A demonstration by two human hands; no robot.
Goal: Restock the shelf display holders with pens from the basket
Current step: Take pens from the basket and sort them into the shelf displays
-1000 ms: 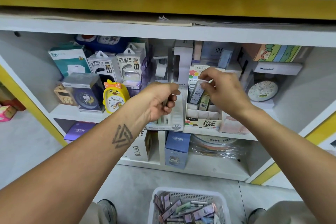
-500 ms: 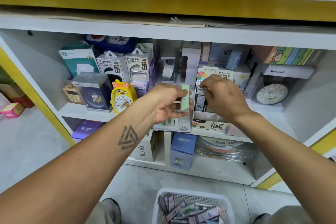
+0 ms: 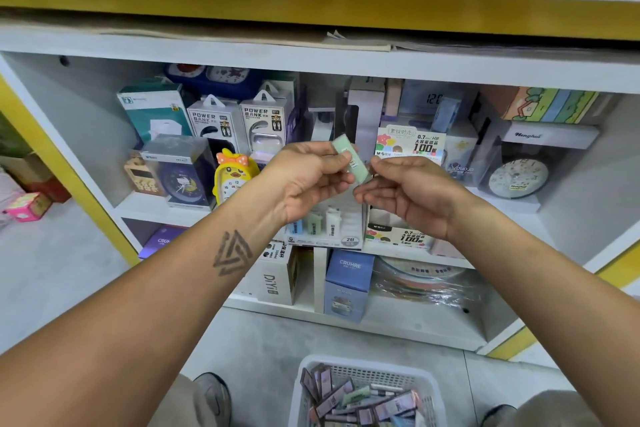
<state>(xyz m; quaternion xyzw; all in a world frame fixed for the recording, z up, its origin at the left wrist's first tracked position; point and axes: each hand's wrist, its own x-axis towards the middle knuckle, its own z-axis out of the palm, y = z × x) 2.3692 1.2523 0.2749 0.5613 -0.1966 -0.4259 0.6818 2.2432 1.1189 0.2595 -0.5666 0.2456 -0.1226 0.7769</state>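
Head view: at far left the duck clock (image 3: 232, 174) and boxed power banks (image 3: 239, 123) crowd the shelf (image 3: 162, 210), so that end is probably no place for your stock. Your left hand (image 3: 304, 180) comes next, thumb and curled fingers pinching the upper part of a pale green pack (image 3: 349, 158), held tilted in front of the shelf, apparently so you can turn it the right way before it goes in. Below it stands the 2B holder (image 3: 325, 230) with a few packs upright in its slots, likely the pack's home. Your right hand (image 3: 412, 198) has its fingertips at the pack's lower end; whether they pinch it or only touch it, you cannot tell from here. Just right sits the 0.7 holder (image 3: 398, 236). The basket (image 3: 367, 373) waits on the floor between your feet, within reach and well stocked.
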